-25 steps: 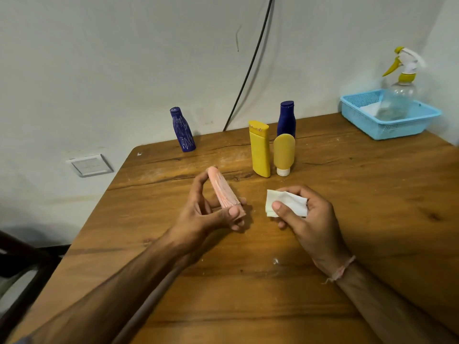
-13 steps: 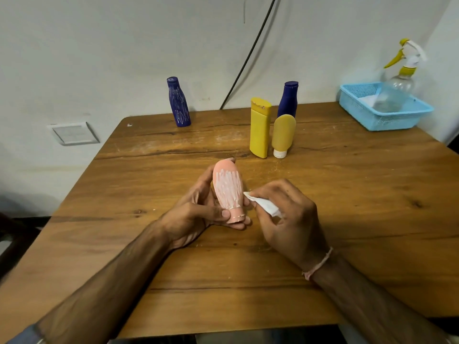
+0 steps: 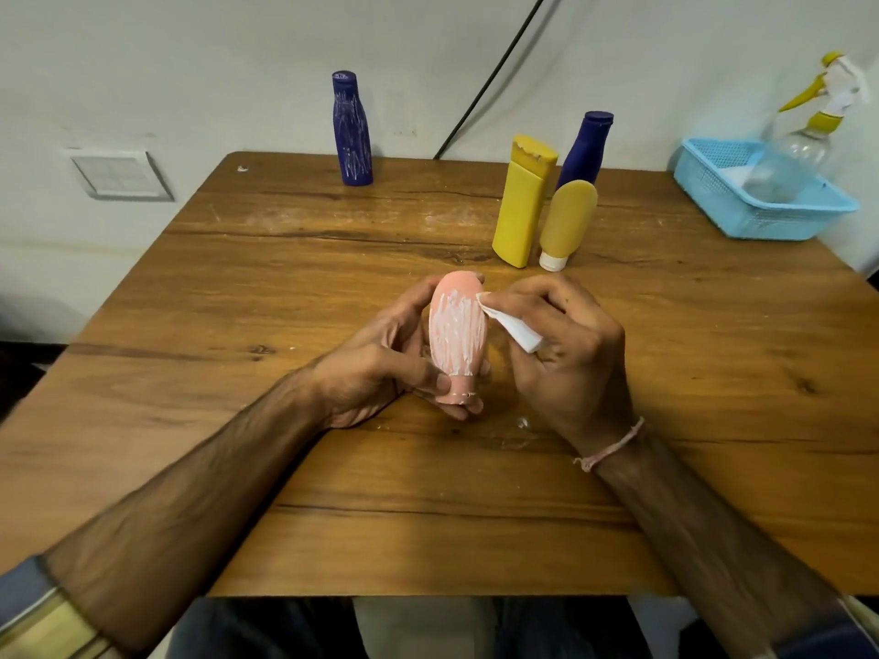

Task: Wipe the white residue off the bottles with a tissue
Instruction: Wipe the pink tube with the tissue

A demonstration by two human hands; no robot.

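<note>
left hand [image 3: 380, 368]: grips pink bottle [image 3: 457, 336], white-streaked | right hand [image 3: 566, 354]: pinches folded tissue [image 3: 516, 328], tip touching bottle's upper side

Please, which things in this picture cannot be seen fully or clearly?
Head view:
Pink bottle: back side hidden by itself and the left hand.
Tissue: partly covered by right hand fingers.
Rear blue bottle: lower part behind the tall yellow bottle and yellow tube.
Spray bottle: blurred, near the right edge.

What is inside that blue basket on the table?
A clear spray bottle with a yellow trigger stands in the blue basket, beside a white item; the near wall hides the floor.
</note>
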